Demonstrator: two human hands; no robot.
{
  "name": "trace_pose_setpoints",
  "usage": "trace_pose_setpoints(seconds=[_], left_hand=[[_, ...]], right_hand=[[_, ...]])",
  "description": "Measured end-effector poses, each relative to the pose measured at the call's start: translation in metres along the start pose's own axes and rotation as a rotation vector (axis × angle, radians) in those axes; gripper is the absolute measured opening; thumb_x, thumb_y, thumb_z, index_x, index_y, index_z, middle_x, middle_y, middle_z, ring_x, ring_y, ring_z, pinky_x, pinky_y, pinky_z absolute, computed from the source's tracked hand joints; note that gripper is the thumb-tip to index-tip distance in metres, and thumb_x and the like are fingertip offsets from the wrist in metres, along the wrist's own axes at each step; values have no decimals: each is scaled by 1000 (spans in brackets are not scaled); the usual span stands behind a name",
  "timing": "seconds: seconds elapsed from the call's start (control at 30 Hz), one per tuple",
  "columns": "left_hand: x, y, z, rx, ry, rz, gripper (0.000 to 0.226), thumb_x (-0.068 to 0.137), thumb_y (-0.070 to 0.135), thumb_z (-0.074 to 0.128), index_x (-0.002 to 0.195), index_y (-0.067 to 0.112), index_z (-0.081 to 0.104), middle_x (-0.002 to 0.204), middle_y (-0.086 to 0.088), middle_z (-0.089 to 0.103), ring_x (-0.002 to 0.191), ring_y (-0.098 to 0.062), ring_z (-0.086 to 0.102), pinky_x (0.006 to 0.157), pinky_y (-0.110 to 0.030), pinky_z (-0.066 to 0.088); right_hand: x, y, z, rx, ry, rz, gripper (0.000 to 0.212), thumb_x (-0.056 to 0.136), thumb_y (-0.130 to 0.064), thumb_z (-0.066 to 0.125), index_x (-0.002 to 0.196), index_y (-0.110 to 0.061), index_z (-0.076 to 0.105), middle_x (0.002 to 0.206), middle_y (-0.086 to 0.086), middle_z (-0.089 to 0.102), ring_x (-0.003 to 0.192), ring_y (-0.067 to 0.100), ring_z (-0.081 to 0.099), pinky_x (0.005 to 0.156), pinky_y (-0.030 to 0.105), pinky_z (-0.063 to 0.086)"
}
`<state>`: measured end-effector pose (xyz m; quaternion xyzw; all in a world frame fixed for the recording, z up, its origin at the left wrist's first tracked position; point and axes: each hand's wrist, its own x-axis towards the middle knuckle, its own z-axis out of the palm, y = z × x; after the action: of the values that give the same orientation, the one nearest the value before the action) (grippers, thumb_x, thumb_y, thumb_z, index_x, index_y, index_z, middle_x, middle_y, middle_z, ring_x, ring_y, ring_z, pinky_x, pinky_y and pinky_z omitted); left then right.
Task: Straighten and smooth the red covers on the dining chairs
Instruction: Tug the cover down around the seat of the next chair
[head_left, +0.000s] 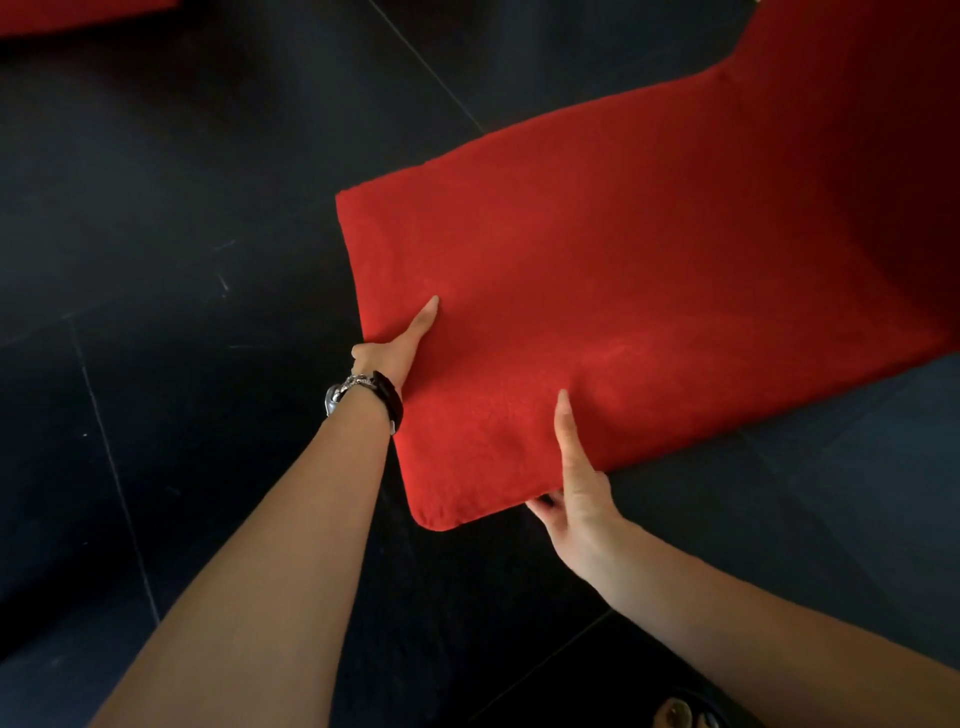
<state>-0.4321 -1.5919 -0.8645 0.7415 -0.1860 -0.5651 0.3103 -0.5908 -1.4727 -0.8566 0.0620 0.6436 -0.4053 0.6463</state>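
A person is leaning over a dining chair whose red cover (623, 270) is lying stretched across the seat and running up the backrest (857, 104) at the upper right, the chair standing on a dark tiled floor (171, 218). The left hand (397, 348) is gripping the cover at the seat's left edge, its thumb (428, 312) lying straight on top of the fabric and pointing across the seat; the other fingers are wrapping out of sight below the edge, so their spread cannot be told. The right hand (582, 493) is holding the near edge just beside the rounded front corner (441, 514), pinching the fabric between a long, straight thumb (566, 431) pressing down on top and fingers (543, 506) curling together underneath, only their knuckles showing. The fabric between the two hands is looking faintly rumpled, while the rest of the seat is lying flat. A wristwatch on a dark band (363, 395) is sitting on the left wrist. Another patch of red fabric (78, 15) is showing at the top left corner, well apart from the chair.
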Motion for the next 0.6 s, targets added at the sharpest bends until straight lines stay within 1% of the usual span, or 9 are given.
trace_pose_setpoints(seconds=[0.03, 0.13, 0.17, 0.23, 0.33, 0.37, 0.43, 0.53, 0.6], left_hand=[[0, -1, 1, -3, 10, 5, 125, 42, 72, 80, 142, 12, 36, 134, -6, 51, 121, -28, 51, 104, -50, 41], [0, -2, 4, 3, 46, 10, 124, 45, 72, 79, 142, 11, 32, 132, -6, 50, 120, -29, 51, 103, -51, 42], [0, -2, 4, 2, 48, 11, 124, 45, 72, 79, 142, 11, 32, 132, -6, 50, 120, -29, 51, 103, -51, 42], [0, -2, 1, -15, 18, 16, 121, 46, 71, 80, 141, 12, 36, 131, -5, 52, 120, -27, 52, 103, -50, 42], [1, -5, -5, -27, -15, 22, 107, 48, 70, 80, 132, 11, 50, 125, -4, 59, 113, -24, 57, 102, -45, 44], [1, -7, -6, -37, -18, 26, 101, 50, 69, 79, 128, 11, 53, 122, -3, 61, 109, -22, 58, 101, -43, 45], [0, -11, -6, -71, -3, 16, 99, 53, 66, 79, 130, 11, 49, 123, -4, 60, 107, -21, 59, 100, -40, 46], [-5, -13, -1, -103, -7, -61, 117, 49, 70, 78, 140, 11, 35, 129, -6, 54, 116, -24, 55, 104, -46, 42], [-9, -12, 2, -112, -81, -105, 118, 43, 73, 77, 140, 15, 42, 130, -6, 56, 116, -26, 56, 105, -48, 41]], right_hand=[[0, -2, 2, 25, 29, 14, 117, 36, -68, 78, 134, -17, 39, 121, 7, 58, 109, 24, 58, 100, 46, 47], [1, -6, 6, 69, 102, 49, 82, 39, -65, 77, 98, -18, 46, 93, 4, 59, 80, 21, 59, 91, 46, 52], [2, -6, 6, 62, 113, 44, 77, 41, -66, 76, 93, -19, 45, 88, 2, 58, 78, 21, 58, 92, 47, 51], [5, -5, 5, 32, 117, 34, 76, 46, -70, 74, 95, -19, 46, 87, 1, 59, 80, 21, 58, 94, 47, 50], [4, -3, 0, 5, 128, 11, 66, 50, -72, 71, 86, -20, 52, 84, -2, 63, 73, 15, 60, 75, 38, 52], [3, -3, -2, -3, 144, 10, 64, 50, -72, 71, 83, -21, 53, 83, -2, 63, 72, 15, 60, 74, 37, 50], [0, -3, -7, -9, 184, 14, 62, 49, -72, 71, 80, -22, 52, 81, -2, 61, 70, 15, 58, 76, 38, 48], [-4, -5, -15, -5, 221, 34, 65, 49, -72, 70, 81, -20, 50, 83, -2, 59, 77, 18, 57, 91, 43, 48], [-8, -6, -20, -4, 249, 44, 66, 48, -72, 70, 83, -20, 50, 87, -1, 59, 86, 22, 57, 101, 48, 45]])
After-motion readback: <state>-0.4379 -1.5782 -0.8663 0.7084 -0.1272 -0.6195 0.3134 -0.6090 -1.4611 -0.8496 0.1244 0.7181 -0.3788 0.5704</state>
